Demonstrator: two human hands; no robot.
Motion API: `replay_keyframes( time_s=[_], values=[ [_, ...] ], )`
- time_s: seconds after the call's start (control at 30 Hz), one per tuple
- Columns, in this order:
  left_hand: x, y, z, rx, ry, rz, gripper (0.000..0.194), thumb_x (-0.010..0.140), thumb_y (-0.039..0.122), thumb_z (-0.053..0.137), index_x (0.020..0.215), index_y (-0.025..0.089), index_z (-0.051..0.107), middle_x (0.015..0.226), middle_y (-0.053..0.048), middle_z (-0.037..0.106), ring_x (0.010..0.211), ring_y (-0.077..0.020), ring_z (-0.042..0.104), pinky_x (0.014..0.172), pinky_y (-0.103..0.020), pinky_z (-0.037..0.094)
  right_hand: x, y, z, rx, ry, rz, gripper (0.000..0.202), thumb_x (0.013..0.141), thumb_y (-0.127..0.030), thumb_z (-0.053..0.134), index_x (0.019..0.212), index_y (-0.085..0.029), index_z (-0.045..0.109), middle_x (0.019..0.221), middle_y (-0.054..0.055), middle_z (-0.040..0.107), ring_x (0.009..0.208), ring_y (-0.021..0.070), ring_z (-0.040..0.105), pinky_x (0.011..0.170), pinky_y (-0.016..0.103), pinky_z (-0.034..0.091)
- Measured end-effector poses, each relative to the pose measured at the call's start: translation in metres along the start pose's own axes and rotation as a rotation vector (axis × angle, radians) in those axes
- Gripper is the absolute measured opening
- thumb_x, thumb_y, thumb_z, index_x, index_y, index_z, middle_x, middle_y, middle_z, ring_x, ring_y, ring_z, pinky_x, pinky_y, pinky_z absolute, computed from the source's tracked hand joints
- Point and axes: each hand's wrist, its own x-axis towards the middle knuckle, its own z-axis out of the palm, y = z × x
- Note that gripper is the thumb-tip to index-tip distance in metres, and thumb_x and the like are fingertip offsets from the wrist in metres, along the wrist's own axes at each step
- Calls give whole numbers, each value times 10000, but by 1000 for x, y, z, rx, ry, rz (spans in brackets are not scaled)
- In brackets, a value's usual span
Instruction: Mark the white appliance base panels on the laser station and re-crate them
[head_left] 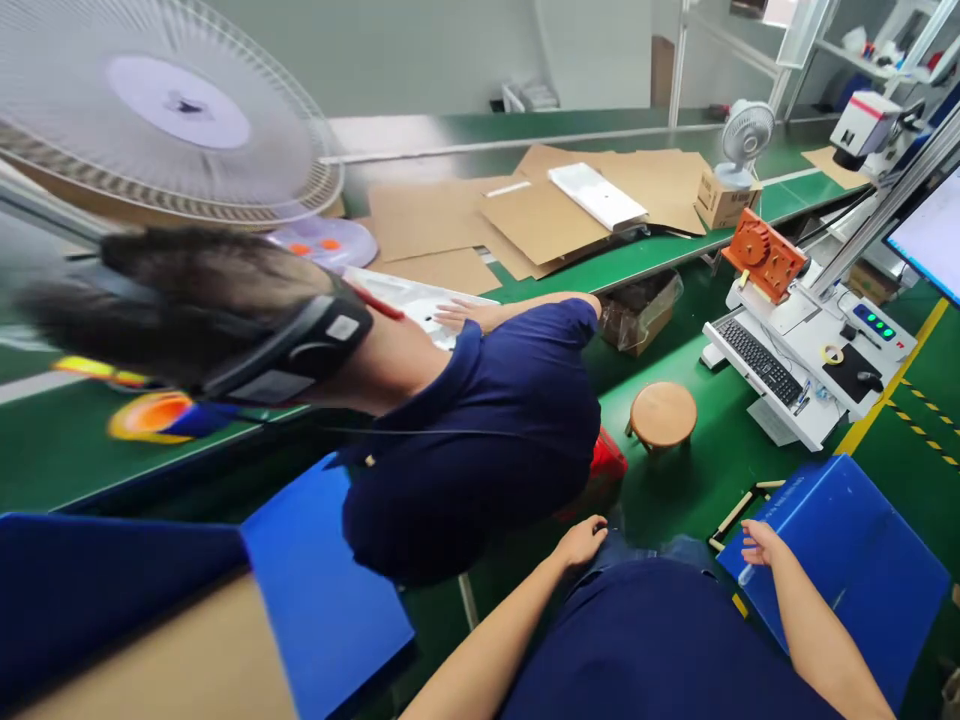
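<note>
My left hand (pixel 581 543) hangs beside my jeans-clad thigh. Its fingers bend loosely, and a dark gap shows between thumb and forefinger; I make out nothing held in it. Over the near corner of a blue plastic box (pixel 855 570), my right hand (pixel 760 543) is held out with its fingers apart. A small whitish spot shows just below that hand, too unclear to name. Whether the right hand touches the box I cannot tell.
A co-worker in a dark blue shirt (pixel 480 440) stands close on the left, one hand on a white panel (pixel 420 300). A large fan (pixel 180 105) is beyond. Flat cardboard (pixel 540 225) lies on the green bench. A wooden stool (pixel 663 414) and a computer desk (pixel 802 350) stand ahead.
</note>
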Motion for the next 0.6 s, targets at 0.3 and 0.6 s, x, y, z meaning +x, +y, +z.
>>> replay_keyframes(
  time_s=[0.3, 0.6],
  values=[
    [55, 24, -47, -276, -108, 153, 564, 996, 484, 535, 1380, 138, 762, 1371, -140, 789, 1271, -282, 736, 1108, -337, 527, -90, -208, 22, -115, 101, -491, 161, 970, -294, 726, 1059, -164, 696, 1180, 122, 756, 909, 183, 773, 760, 269, 633],
    [122, 44, -83, -521, 40, -77, 684, 929, 572, 548, 1469, 182, 703, 1528, -135, 712, 1466, -310, 639, 1270, -406, 448, -73, -620, 114, -509, 75, -1039, 241, 999, -304, 662, 1176, -164, 746, 1171, 117, 790, 1006, 192, 760, 875, 282, 617]
  ],
)
